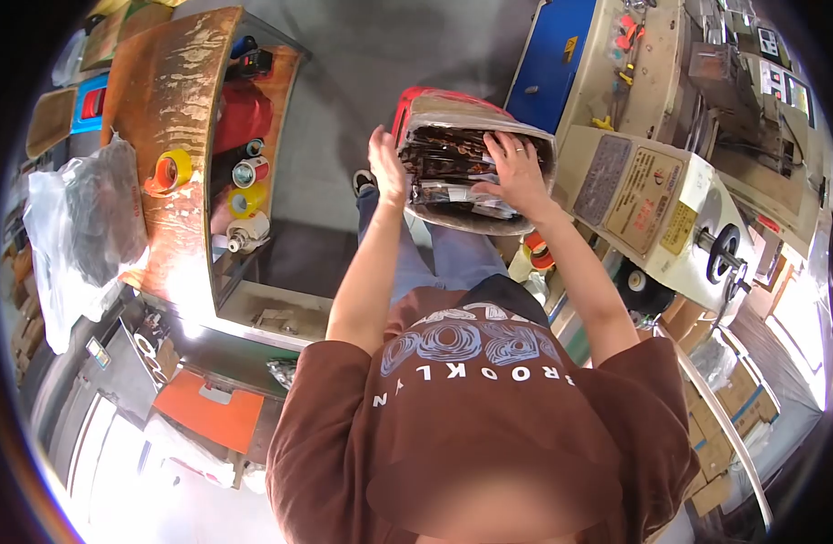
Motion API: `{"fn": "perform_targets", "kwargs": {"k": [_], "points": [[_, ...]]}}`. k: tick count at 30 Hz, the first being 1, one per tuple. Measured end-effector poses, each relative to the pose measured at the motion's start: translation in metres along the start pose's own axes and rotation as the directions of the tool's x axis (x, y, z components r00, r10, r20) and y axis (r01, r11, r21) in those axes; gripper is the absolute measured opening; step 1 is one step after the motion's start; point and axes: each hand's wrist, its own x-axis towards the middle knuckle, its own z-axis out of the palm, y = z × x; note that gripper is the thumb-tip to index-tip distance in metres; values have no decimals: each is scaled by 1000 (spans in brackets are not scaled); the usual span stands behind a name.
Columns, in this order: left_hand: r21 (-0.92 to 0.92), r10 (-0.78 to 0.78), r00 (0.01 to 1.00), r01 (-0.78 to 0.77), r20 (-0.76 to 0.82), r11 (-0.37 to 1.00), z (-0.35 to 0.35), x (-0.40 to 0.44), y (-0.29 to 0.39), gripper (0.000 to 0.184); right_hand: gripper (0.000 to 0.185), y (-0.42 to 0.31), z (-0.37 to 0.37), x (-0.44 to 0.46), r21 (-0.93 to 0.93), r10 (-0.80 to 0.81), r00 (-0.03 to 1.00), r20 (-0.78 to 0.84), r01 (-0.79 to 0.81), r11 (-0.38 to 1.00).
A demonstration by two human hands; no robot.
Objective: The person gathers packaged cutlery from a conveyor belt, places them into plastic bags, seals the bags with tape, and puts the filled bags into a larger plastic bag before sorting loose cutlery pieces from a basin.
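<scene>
In front of my legs is a red container (pixel 405 107) with a pale, cloudy plastic liner (pixel 462 111) folded over its rim. Many thin dark packets (pixel 448 163), glossy with some light patches, fill it. My left hand (pixel 388 170) is upright at the container's left edge, fingers stretched out; whether it touches the side is unclear. On the right, my right hand (pixel 518 174), with a ring on one finger, lies over the packets inside the rim, its fingers spread and palm down. What supports the container underneath is hidden.
Left stands a worn wooden bench (pixel 176 118) with a yellow tape roll (pixel 173 170) on top and more rolls on its shelf. A machine with a black handwheel (pixel 725 253) and a blue panel (pixel 550 59) flank the right. An orange panel (pixel 208 410) sits lower left.
</scene>
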Motion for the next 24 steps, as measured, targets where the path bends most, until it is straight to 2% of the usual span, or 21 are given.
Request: {"fn": "perform_targets", "kwargs": {"k": [1,2,3,4,5,6,7,10,11,12,14,15,16,18,19,20,21,23,24], "points": [[-222,-273,940,317,206,922,3,9,0,61,98,-2,0,0,11,10,999,40,-10,1000],[-352,-451,771,617,450,704,6,15,0,68,103,-4,-1,2,22,19,997,78,-20,1000],[-235,-457,788,577,414,782,22,7,-2,71,108,-6,-2,5,32,28,993,114,-32,999],[30,-415,879,420,237,907,44,2,-23,69,113,-7,-2,6,40,40,988,149,-47,998],[319,-302,950,261,84,911,67,0,-63,68,122,-7,0,9,15,42,980,196,-46,999],[596,-134,991,122,-25,794,79,1,-84,67,123,-6,2,8,-2,39,981,190,-40,999],[611,-182,983,125,31,781,75,0,-82,66,125,-6,4,6,-19,38,982,185,-35,999],[682,-331,943,215,42,699,42,13,-44,61,131,-12,10,6,-85,49,974,219,-31,996],[727,-260,965,164,21,667,31,14,-37,51,132,-13,19,7,-112,65,975,212,-41,993],[633,-212,971,96,110,768,18,14,-23,39,132,-13,32,6,-135,80,975,205,-53,989],[520,-186,961,55,204,852,9,8,23,32,131,-4,56,13,-144,139,969,204,-110,983],[367,-1,973,-87,231,926,12,8,36,28,130,0,64,19,-156,166,960,227,-132,979],[255,-15,962,-57,273,965,17,16,43,26,129,1,71,19,-165,192,947,257,-153,974],[662,-43,950,-182,309,728,25,19,117,32,126,8,73,19,-100,146,967,210,-128,987],[716,223,926,-376,303,588,33,19,132,37,125,14,65,17,-61,115,977,182,-106,993],[757,470,824,-519,318,397,44,18,142,41,124,15,47,17,-26,87,984,155,-84,996],[783,668,657,-597,351,176,54,11,146,46,113,15,26,9,155,108,990,89,-121,980],[733,591,574,-679,566,-43,87,7,131,53,103,17,20,-32,549,202,979,11,-175,817],[693,489,585,-719,647,-56,101,9,116,53,97,13,15,-52,713,256,967,-17,-168,681]]}}
